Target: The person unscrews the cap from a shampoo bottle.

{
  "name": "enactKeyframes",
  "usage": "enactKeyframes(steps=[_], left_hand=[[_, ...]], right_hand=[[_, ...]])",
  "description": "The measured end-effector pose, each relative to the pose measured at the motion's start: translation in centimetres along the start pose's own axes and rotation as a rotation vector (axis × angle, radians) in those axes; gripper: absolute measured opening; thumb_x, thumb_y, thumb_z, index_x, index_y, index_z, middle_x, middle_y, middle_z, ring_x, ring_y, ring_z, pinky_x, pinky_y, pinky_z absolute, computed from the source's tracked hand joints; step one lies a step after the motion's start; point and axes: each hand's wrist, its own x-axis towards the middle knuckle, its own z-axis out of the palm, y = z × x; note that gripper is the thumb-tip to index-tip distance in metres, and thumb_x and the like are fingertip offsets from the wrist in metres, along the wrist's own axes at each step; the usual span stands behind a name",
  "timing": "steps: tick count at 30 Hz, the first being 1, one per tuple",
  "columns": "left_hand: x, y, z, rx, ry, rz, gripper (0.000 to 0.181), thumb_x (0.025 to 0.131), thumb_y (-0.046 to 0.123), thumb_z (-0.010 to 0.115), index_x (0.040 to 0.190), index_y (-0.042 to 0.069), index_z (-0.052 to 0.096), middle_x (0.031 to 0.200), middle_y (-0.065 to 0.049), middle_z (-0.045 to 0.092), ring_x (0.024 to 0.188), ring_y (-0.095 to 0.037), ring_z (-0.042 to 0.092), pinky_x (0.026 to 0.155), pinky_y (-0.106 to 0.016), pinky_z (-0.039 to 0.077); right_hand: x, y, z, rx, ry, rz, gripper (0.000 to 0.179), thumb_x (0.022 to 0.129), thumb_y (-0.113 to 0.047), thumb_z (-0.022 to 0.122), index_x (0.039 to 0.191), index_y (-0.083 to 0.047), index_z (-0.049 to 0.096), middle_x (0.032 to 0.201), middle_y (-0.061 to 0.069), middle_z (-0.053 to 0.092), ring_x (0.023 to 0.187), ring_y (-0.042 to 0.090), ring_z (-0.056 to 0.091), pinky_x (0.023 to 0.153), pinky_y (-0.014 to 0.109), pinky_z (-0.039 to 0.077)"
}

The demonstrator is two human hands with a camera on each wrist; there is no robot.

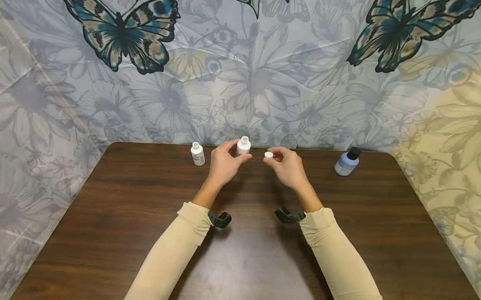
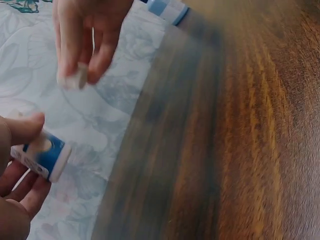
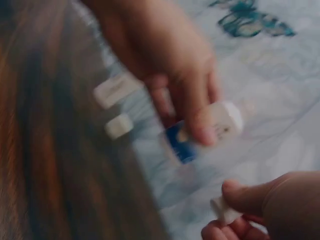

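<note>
My left hand (image 1: 225,163) grips a small white bottle (image 1: 244,145) with an uncovered neck, held upright above the table's far edge. A blue band shows on the bottle's label (image 2: 49,154) in the left wrist view. To the right, my right hand (image 1: 289,167) pinches a white cap (image 1: 269,154) between thumb and fingers, apart from the bottle. Another white bottle (image 1: 197,154) with dark print stands left of my left hand. In the right wrist view a blurred small white piece (image 3: 118,126), possibly a cap, lies near that bottle (image 3: 115,91).
A lilac-blue bottle (image 1: 346,163) with a black cap stands at the far right of the brown wooden table (image 1: 234,267). Right behind the table hangs a cloth (image 1: 256,78) printed with flowers and butterflies. Each wrist wears a black band (image 1: 220,219).
</note>
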Motion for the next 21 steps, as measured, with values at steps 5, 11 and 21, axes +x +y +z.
enactKeyframes(steps=[5, 11, 21], left_hand=[[0.2, -0.3, 1.2, 0.037, -0.021, -0.073, 0.048, 0.081, 0.019, 0.088, 0.124, 0.007, 0.07, 0.114, -0.013, 0.076, 0.1, -0.026, 0.073, 0.088, -0.039, 0.061], [0.9, -0.5, 2.9, 0.035, -0.01, -0.12, 0.048, 0.083, 0.015, 0.086, 0.126, 0.005, 0.068, 0.117, -0.016, 0.075, 0.105, -0.028, 0.072, 0.091, -0.04, 0.06], [1.5, -1.4, 4.7, 0.06, 0.031, -0.206, 0.046, 0.084, 0.009, 0.084, 0.126, 0.005, 0.068, 0.117, -0.014, 0.074, 0.106, -0.027, 0.07, 0.093, -0.04, 0.058]], right_hand=[[1.8, 2.2, 1.6, 0.015, -0.044, 0.08, 0.038, 0.092, -0.023, 0.077, 0.121, 0.0, 0.068, 0.112, 0.019, 0.074, 0.102, 0.031, 0.072, 0.087, 0.043, 0.059], [3.8, 4.5, 2.5, 0.068, -0.052, 0.181, 0.039, 0.092, -0.023, 0.076, 0.123, 0.0, 0.067, 0.117, 0.019, 0.072, 0.108, 0.033, 0.069, 0.092, 0.043, 0.058], [5.1, 5.0, 4.3, 0.127, -0.042, 0.196, 0.04, 0.091, -0.019, 0.07, 0.126, 0.001, 0.068, 0.119, 0.019, 0.072, 0.11, 0.031, 0.068, 0.094, 0.039, 0.057]])
